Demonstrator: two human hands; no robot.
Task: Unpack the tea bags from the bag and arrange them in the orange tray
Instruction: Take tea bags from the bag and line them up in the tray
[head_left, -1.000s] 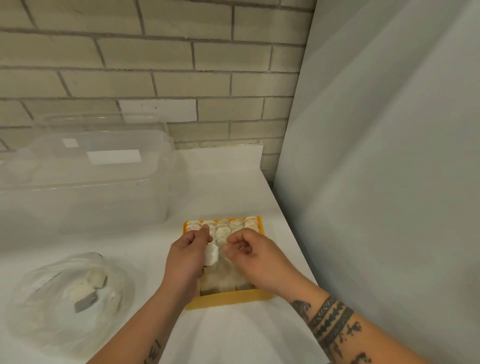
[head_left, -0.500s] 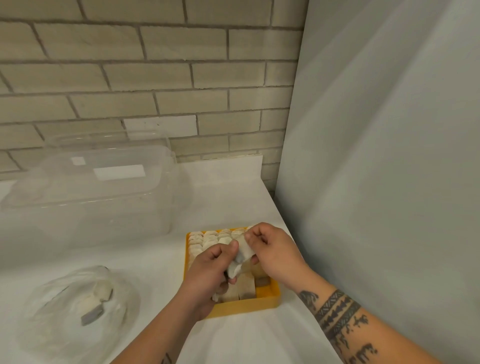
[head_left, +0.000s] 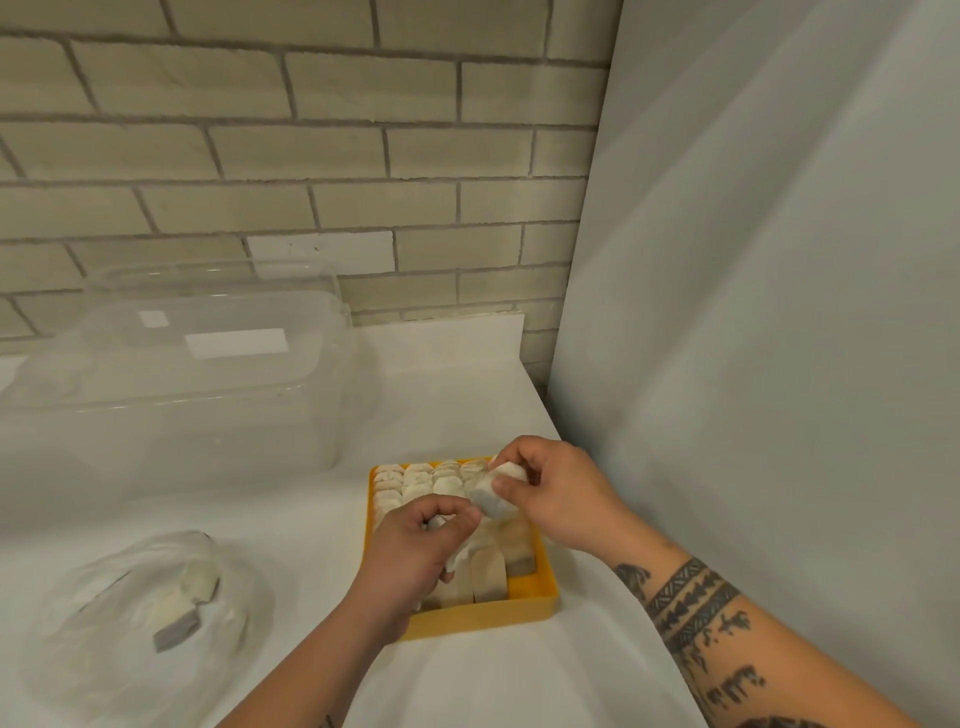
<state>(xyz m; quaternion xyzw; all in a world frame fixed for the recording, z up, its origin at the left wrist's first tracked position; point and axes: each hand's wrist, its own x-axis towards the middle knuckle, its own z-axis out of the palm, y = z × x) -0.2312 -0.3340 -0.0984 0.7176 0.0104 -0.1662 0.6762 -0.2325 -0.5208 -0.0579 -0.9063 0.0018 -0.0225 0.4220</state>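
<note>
Tray (head_left: 483, 618): plain yellow-orange all over.
Tea bags (head_left: 415, 480) in it: rows of cream and off-white.
Tea bag (head_left: 491, 496) you hold: white with a grey patch.
Bag (head_left: 104, 623): clear, with cream and grey pieces inside.
Wall (head_left: 363, 156): pale beige bricks, grey mortar, one white brick.
Counter (head_left: 519, 675): white.
Your right forearm (head_left: 691, 597): black patterned tattoo bands.

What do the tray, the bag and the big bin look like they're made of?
Tray: probably rigid moulded plastic, matte orange, smooth even walls. Bag: thin clear plastic film, crinkled and slumped; tea bags show through. Bin: seemingly hard clear plastic, glossy, bricks visible through it.
</note>
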